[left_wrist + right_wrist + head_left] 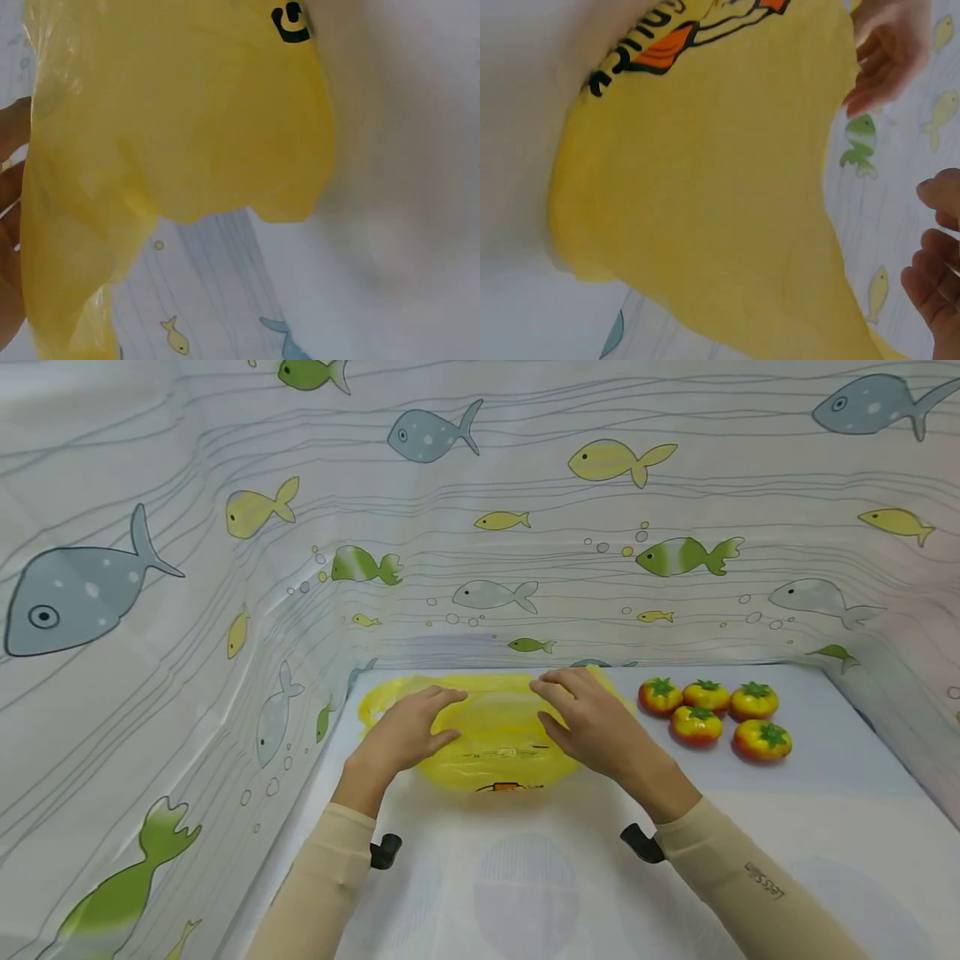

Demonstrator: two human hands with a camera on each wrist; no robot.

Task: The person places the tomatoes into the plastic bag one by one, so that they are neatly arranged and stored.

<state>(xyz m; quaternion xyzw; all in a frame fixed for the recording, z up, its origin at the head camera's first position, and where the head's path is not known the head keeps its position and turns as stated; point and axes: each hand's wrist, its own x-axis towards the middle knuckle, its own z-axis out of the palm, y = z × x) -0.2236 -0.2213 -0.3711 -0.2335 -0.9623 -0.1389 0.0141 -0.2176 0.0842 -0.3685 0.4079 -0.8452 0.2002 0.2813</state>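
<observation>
A yellow plastic bag [498, 727] lies at the far side of the white table, with dark print and an orange mark on its near part. Over its left portion is my left hand [408, 727], thumb apart from loosely bent fingers. My right hand [596, 722] is over the bag's right portion, fingers spread and slightly bent. In the left wrist view the bag [187, 127] partly covers the left hand [11, 225]. The right wrist view has the right hand [936, 277] apart from the bag [720, 165], nothing between its fingers.
Several red-and-yellow toy fruits with green leafy tops, one a front toy fruit [762, 742], sit right of the bag on the table [840, 843]. A fish-patterned curtain [420, 502] hangs behind and along both sides.
</observation>
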